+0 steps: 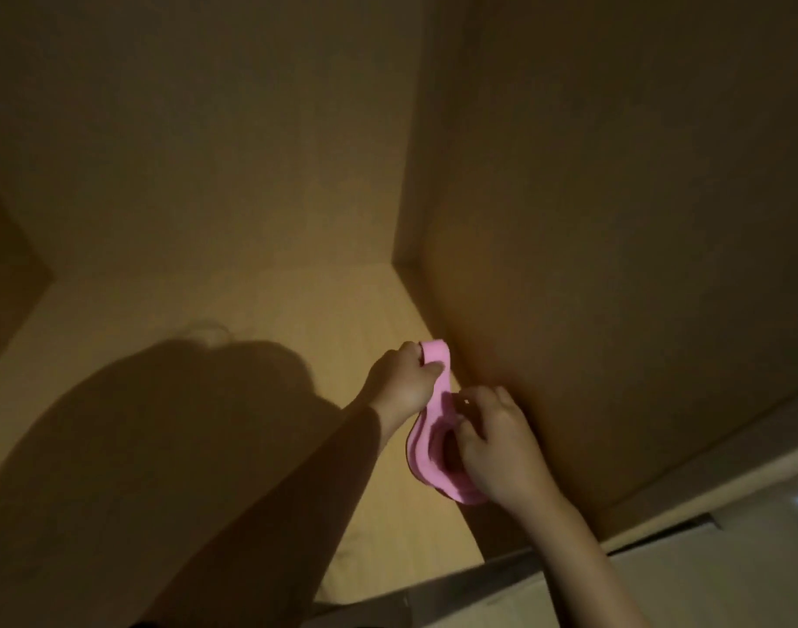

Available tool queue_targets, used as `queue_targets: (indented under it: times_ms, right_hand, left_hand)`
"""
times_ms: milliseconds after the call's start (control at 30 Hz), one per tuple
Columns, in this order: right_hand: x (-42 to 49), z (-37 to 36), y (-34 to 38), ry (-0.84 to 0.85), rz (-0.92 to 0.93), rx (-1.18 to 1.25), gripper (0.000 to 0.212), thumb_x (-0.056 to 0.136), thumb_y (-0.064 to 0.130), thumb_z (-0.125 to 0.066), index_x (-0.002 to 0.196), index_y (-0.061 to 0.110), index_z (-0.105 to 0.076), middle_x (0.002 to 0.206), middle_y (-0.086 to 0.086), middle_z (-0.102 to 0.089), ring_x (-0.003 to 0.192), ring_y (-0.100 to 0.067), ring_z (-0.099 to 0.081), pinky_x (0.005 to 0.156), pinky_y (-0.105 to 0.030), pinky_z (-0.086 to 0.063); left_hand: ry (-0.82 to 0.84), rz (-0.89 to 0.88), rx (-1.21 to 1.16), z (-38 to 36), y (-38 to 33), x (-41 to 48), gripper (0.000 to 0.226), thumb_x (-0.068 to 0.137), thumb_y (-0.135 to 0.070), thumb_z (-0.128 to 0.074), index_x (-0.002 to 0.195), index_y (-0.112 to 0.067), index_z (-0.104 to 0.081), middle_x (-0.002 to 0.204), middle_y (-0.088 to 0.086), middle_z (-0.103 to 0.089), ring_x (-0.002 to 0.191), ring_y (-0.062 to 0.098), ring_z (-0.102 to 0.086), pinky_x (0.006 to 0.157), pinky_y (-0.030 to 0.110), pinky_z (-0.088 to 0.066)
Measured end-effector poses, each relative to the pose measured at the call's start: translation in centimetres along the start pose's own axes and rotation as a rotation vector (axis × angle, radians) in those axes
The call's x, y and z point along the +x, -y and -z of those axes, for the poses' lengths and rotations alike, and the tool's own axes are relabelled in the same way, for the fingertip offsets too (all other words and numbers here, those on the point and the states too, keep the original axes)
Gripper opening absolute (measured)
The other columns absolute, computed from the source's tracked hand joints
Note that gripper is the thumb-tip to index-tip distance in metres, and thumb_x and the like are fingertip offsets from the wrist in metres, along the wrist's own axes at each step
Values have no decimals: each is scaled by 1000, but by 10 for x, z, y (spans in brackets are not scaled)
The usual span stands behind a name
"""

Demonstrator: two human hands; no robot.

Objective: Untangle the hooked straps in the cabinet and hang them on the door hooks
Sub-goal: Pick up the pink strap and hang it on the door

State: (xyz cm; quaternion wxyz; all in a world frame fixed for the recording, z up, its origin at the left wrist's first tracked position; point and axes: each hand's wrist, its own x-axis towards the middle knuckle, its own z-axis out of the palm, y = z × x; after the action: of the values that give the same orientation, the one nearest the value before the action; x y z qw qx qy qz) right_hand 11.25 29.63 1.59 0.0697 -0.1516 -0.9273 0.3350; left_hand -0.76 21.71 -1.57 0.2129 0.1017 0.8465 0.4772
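**Item:** pink strap (429, 428), folded into several loops, held just above the cabinet floor (297, 310) in the right front corner, close against the right side wall (614, 265).

**Left hand** (399, 378): fingers curled round the top loop of the strap, holding it up.

**Right hand** (497, 446): fingertips pinch the lower loops. A small bright glint shows by the fingers; it may be a hook, but it is too small to tell.

**Step in hand (judged):** untangling. The loops are bunched and nothing hangs on a door hook; no door hooks are in view.

**Next move calls for (judged):** drawing the two hands apart so the loops slide free of each other, finding the hooked end, then carrying the strap out over the front edge (478, 577) towards the door.

**Edges:**
- The side wall lies just beside the right hand, so there is little room to pull rightward.
- The back wall (207, 151) is well apart from both hands.
- The front edge lies below the right wrist.

**Open room:** the wide floor to the left, partly under a large shadow (161, 423), and the space above the hands.

**Other:** a pale, blurred thing (207, 332) lies on the floor at the shadow's edge. It is possibly another strap, but I cannot tell.
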Motion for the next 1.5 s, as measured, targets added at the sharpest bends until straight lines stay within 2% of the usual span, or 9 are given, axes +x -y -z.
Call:
queue_targets:
  times_ms: [100,300,500,633,800,1067,1200,1300,1500]
  right_hand:
    - [-10,-3,1,-69,-132,187,20,94,19,-45,111,17,-56,109,1,-53,89,-9,-51,75,-22,-43]
    - [-41,8,19,-236,-270,626,34,96,31,-40,87,10,-64,81,-4,-65,74,-12,-61,69,-27,-46]
    - [-82,23,26,-341,-260,784,30,92,27,-49,79,10,-69,79,-15,-66,81,-30,-63,78,-45,-50]
    - [-111,37,18,-414,-246,882,26,87,16,-56,65,19,-70,67,-5,-63,69,-19,-59,68,-35,-47]
    - [-173,55,-11,-454,-223,838,20,80,18,-61,60,22,-66,62,3,-61,70,-19,-56,72,-33,-46]
    - [-329,95,-81,-641,-434,763,30,85,2,-56,61,19,-64,59,2,-61,61,-14,-55,62,-28,-44]
    - [-403,110,-112,-723,-562,700,19,86,7,-56,68,11,-61,66,-4,-61,67,-22,-54,65,-34,-43]
    - [-450,121,-131,-765,-617,617,18,86,10,-56,69,13,-61,69,-4,-62,69,-21,-56,67,-36,-45]
    - [-511,139,-168,-988,-737,572,25,85,0,-48,64,12,-55,60,2,-53,59,-10,-46,58,-29,-38]
  left_hand:
    - [83,-63,-160,10,4,-18,24,71,-49,-54,91,-36,-57,95,-2,-68,89,20,-66,87,47,-53]
    - [362,-214,-456,34,-21,-78,17,90,-10,-50,102,-19,-59,83,0,-64,73,10,-60,58,13,-48]
    - [567,-259,-337,29,-33,-134,25,87,-15,-55,110,-23,-59,109,6,-62,101,25,-60,75,31,-55]
    - [610,-299,-259,11,-39,-161,27,83,-16,-58,104,-33,-57,106,1,-61,103,25,-58,78,41,-57]
    - [583,-402,-88,-40,-41,-199,14,74,-37,-62,88,-36,-63,84,-6,-70,86,16,-67,79,38,-55]
    - [898,-445,-62,-164,-44,-303,32,86,-8,-60,116,-20,-61,95,-6,-68,87,0,-64,85,21,-51]
    - [1019,-426,-53,-223,-36,-356,32,90,-10,-55,121,-17,-60,100,7,-72,95,17,-68,91,41,-52]
    - [1052,-444,-25,-262,-32,-391,26,91,-10,-54,114,-14,-65,98,10,-73,95,18,-68,92,40,-52]
    - [1159,-564,81,-327,-45,-435,17,90,-9,-54,94,-7,-70,83,19,-71,70,16,-60,68,28,-49]
